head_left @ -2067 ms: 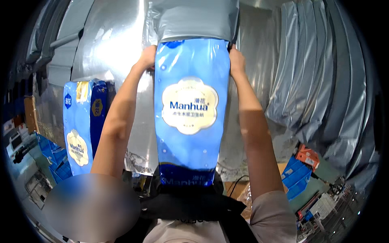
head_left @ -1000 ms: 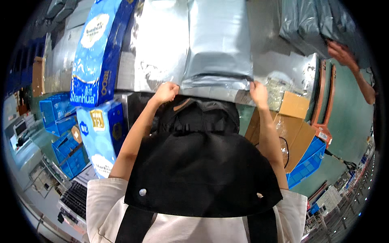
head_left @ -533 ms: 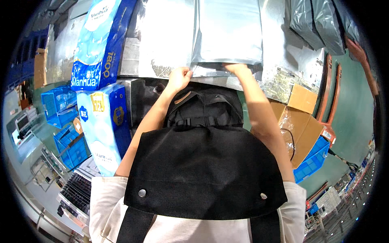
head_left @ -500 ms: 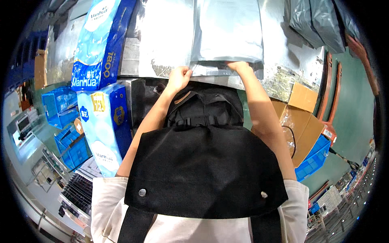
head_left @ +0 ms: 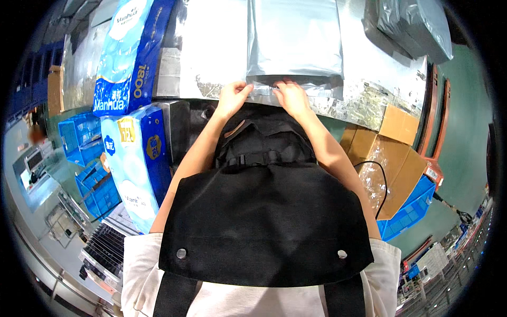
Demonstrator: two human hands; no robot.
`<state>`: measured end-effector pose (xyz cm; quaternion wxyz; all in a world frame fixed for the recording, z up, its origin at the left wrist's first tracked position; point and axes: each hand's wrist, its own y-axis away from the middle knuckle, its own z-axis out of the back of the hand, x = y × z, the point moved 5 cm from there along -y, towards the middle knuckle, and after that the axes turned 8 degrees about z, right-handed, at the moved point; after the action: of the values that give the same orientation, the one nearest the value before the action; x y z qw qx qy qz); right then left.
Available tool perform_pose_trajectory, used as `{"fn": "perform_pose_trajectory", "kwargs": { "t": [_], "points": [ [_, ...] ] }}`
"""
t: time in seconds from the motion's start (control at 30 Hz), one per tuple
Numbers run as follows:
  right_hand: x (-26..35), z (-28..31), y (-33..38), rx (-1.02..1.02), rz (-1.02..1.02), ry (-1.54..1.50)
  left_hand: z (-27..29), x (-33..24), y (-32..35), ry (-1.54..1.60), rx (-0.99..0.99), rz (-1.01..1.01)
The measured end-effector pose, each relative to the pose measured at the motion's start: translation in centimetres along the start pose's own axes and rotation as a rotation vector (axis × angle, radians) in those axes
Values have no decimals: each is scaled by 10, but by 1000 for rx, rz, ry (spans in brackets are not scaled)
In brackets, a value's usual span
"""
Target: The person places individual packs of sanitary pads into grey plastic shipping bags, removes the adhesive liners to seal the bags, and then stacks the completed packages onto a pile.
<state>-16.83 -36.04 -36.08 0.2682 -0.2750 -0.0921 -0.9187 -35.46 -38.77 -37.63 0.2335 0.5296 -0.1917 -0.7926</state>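
A grey plastic mailing bag [head_left: 296,39] lies on the worn metal tabletop [head_left: 211,63], its flap end toward me. At the left near corner of the flap, my left hand [head_left: 234,99] is closed, thumb and fingers pinching the edge. My right hand [head_left: 293,99] has its fingers bent over the middle of the same flap and looks closed on it. The fingertips partly hide what they grip. A black bag [head_left: 264,222] with two metal snaps hangs in front of my body, between my forearms.
Blue-and-white plastic-wrapped packs [head_left: 124,58] stand at the left, beside blue crates [head_left: 79,137]. More grey parcels [head_left: 417,26] lie at the far right of the table. An open cardboard box [head_left: 396,174] and orange-red pallet-truck forks [head_left: 435,116] are on the right.
My right hand has moved left along the flap, closer to my left hand, which stays at the corner. The grey parcels at the far right have shifted, and a reddish-brown shape beside them is gone.
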Motion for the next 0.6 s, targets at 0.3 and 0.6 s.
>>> {"fn": "perform_pose_trajectory", "kwargs": {
  "t": [0.3, 0.6],
  "points": [
    [15, 9, 32, -18, 184, -72, 1, -15, -13, -186, -48, -12],
    [-177, 93, 377, 772, -926, 355, 16, 18, -2, 185, 229, 64]
  ]
}}
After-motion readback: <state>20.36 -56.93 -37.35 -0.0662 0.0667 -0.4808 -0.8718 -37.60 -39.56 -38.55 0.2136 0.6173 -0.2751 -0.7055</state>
